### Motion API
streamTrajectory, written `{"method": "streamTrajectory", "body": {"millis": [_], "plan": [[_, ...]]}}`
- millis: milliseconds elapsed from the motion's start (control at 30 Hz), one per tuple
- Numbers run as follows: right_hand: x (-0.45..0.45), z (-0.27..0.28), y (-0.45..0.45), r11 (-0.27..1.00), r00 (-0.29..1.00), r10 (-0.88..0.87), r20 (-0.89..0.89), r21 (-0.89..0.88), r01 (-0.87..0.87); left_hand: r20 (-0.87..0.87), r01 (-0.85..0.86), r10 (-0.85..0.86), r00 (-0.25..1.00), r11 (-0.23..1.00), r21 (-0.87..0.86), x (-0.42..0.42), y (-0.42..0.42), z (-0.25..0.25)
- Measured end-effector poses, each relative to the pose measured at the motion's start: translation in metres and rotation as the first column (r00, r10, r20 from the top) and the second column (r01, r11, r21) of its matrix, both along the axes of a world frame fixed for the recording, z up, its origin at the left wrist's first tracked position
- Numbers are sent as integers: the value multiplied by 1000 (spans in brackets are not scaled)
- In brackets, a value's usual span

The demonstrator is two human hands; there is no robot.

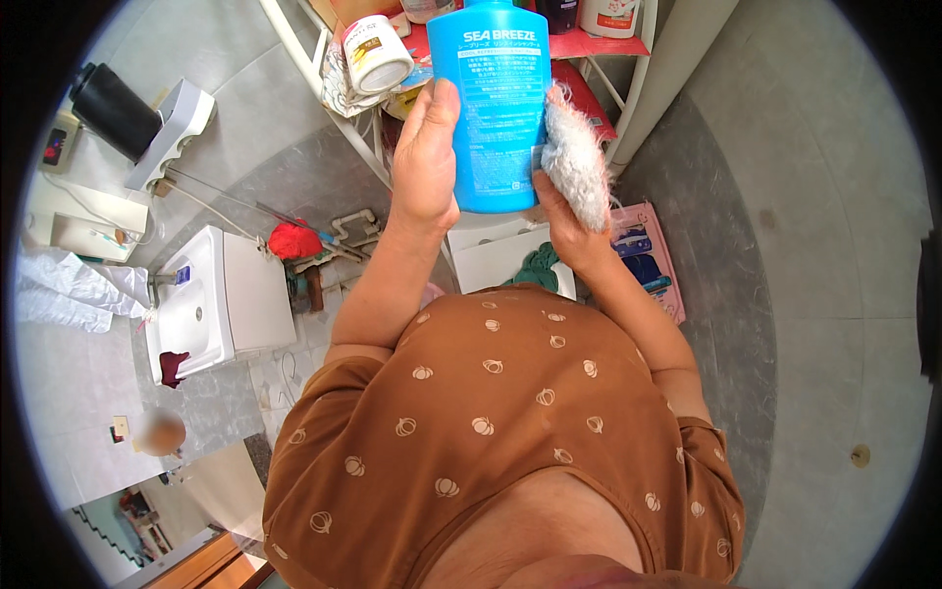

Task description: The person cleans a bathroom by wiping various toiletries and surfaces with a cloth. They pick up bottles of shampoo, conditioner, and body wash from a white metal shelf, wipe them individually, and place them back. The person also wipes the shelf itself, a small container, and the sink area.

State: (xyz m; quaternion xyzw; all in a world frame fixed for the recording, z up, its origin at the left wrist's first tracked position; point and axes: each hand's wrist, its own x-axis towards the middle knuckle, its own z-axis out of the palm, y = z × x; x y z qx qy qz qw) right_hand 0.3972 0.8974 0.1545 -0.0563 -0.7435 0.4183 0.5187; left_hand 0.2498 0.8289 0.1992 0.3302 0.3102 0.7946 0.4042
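Note:
A large blue plastic shampoo bottle (500,125) is held upright in front of me, its printed back facing me. Its top is cut off by the picture's upper edge. My left hand (427,158) grips the bottle's left side, thumb up. In my right hand (570,221) is a fluffy white cloth (578,166) with pinkish edges, pressed against or close beside the bottle's right side. The cloth covers most of the fingers. Behind the bottle stands a white metal rack (647,29) with red-lined shelves. A white tub (379,59) lies tilted on it, left of the bottle.
A white washbasin (199,313) is at the left, with a dark red cloth (174,368) on its rim. A red bundle (294,239) hangs near pipes. Below my hands sits a white container (478,261) with green cloth (541,265). A pink tray (651,258) stands right.

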Motion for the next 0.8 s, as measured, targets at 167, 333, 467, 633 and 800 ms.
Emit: {"method": "streamTrajectory", "body": {"millis": [167,333,467,633,800], "plan": [[1,8,-7,997,998,-56,11,62,55,-46,-12,14,999,999,36,2,-3,5],[-6,5,-15,975,993,-105,61,-192,115,-19,-50,52,998,996,74,3,-1,7],[-5,2,-16,804,931,-352,-93,480,352,-22,-32,34,999,997,73,2,-3,13],[-6,17,-20,723,920,-391,-39,605,333,-28,-34,36,999,998,58,-1,-6,15],[-22,59,4,729,942,-336,27,641,241,-36,-40,43,998,996,85,-2,-7,18]]}}
